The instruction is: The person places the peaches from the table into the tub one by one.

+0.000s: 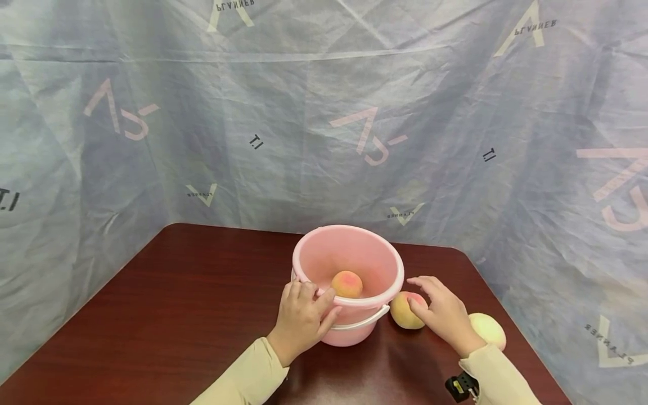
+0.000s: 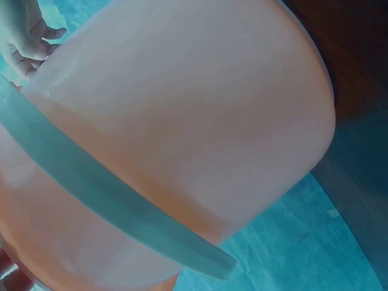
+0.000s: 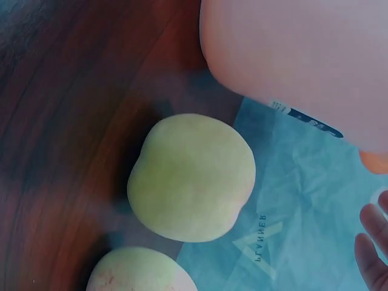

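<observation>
A pink bucket [image 1: 349, 247] stands on the table with its white handle [image 1: 361, 322] hanging down the near side. My left hand [image 1: 302, 315] holds the bucket's near-left rim, thumb low against the outer wall. One peach [image 1: 347, 284], yellow with a red blush, is inside the bucket. A second peach [image 1: 401, 312] sits on the table just right of the bucket. Over it hovers my right hand [image 1: 445, 312], fingers spread and loosely bent; the right wrist view shows its fingertips [image 3: 371, 260] apart from that peach [image 3: 191, 179].
A third, paler peach [image 1: 488, 331] lies on the table, partly hidden behind the right wrist. Dark red-brown table [image 1: 177, 315] extends to the left. Grey printed sheeting [image 1: 304, 112] hangs round the back and sides. A black device [image 1: 459, 387] sits at the right sleeve.
</observation>
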A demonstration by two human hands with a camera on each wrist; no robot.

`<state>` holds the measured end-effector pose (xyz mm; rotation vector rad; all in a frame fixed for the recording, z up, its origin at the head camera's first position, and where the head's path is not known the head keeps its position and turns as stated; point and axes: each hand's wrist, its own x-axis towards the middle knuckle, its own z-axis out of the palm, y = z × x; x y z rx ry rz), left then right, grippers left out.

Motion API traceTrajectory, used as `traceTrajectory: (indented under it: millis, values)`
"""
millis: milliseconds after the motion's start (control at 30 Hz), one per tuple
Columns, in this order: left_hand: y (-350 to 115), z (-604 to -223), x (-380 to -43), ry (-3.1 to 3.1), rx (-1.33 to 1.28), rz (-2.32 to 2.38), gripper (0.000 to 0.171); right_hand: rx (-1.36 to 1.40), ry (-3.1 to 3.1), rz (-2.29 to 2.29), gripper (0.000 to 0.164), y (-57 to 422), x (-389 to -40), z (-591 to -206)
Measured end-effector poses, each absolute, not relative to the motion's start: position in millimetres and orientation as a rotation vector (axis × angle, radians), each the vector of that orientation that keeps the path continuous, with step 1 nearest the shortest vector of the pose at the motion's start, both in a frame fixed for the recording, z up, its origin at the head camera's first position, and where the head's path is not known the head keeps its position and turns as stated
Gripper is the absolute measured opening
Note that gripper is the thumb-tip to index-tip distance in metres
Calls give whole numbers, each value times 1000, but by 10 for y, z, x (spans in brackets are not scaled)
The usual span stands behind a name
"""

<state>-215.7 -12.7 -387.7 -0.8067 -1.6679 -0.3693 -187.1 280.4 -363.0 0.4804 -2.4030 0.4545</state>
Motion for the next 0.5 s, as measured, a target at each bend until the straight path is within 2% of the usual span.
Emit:
traceTrajectory:
  millis: [500]
  values:
    - [-144,-3874,-2151,-1693,-807,-366,36,487,-2427,557,29,2758,-1932,-3737]
